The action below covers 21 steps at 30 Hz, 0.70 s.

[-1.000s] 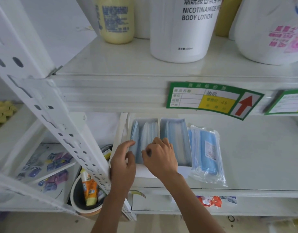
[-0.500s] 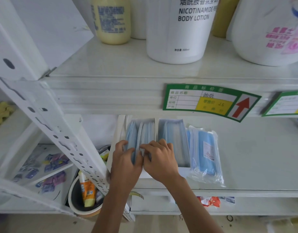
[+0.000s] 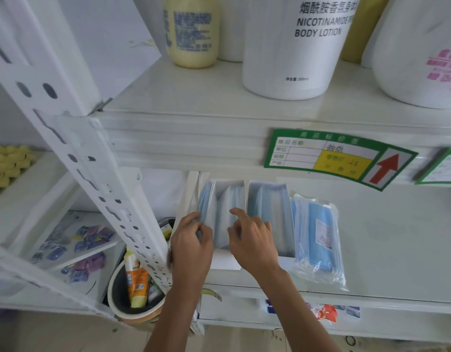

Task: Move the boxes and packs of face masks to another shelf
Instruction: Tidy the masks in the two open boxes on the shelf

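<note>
Head view, looking down onto a white shelf point(image 3: 387, 240) under a higher one with bottles. Left box point(image 3: 223, 212) of blue face masks at the shelf's left end, top open, masks standing on edge inside. Right box point(image 3: 271, 214) touching it on the right, also open and full of masks. Clear pack of masks point(image 3: 317, 237) lying flat just beside the right box, its near end close to the shelf's front edge. Left hand point(image 3: 191, 241) at the near left corner of the left box, thumb and fingers pinching a thin bunch of masks: grip narrow, closed on those masks. Right hand point(image 3: 252, 237) over the near end of the same box, fingers bent and spread, fingertips down among the masks; cannot tell whether this grip holds any of them. Both forearms reaching up from the bottom edge. Higher shelf: cream bottle point(image 3: 191, 31) at left, big white lotion bottle point(image 3: 293, 47) in the middle, another white bottle point(image 3: 420, 54) with pink print at right. Green price tag point(image 3: 336, 158) with a red arrow on the front edge of that higher shelf, above the boxes. Perforated white post point(image 3: 74, 161) slanting across the left. Bucket point(image 3: 117, 293) holding an orange tube point(image 3: 136, 280) below, left of the arms.
</note>
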Tool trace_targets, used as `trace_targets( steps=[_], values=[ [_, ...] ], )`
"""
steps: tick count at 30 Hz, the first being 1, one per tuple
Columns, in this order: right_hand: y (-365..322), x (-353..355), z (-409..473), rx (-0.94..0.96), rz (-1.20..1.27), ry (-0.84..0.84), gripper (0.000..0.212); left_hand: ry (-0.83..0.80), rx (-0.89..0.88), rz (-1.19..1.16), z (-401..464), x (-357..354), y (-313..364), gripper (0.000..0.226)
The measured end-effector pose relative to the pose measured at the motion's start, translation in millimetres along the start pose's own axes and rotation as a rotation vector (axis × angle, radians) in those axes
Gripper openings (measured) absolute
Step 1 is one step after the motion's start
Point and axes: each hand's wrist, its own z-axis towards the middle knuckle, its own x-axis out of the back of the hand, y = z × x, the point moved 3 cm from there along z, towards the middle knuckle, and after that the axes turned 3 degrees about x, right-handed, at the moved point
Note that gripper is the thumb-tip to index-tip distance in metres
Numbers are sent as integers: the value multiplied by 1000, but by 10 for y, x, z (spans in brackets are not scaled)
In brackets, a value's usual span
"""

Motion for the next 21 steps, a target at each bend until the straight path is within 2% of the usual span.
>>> trace_targets(
  steps=[4,8,11,13,17,19,21],
  values=[
    [19,-3,0,-22,21,-2,38,1,7,-40,10,-19,-15,19],
    [8,-18,17,-58,-4,12,32,-63,-34,53,-11,-78,-55,25],
    [-9,-7,10,-12,-45,11,22,-105,-65,102,-33,-117,-84,28],
    [-36,1,-7,44,-87,-35,27,-136,-68,112,-36,-131,-92,32],
    [-61,19,-22,117,-143,-114,44,-176,-72,153,-40,-137,-69,59],
    [-37,22,-14,118,-126,-146,44,-201,-68,180,-30,-137,-62,59],
    [-24,15,-8,114,-110,-171,44,-220,-70,200,-14,-144,-81,47]
  ],
)
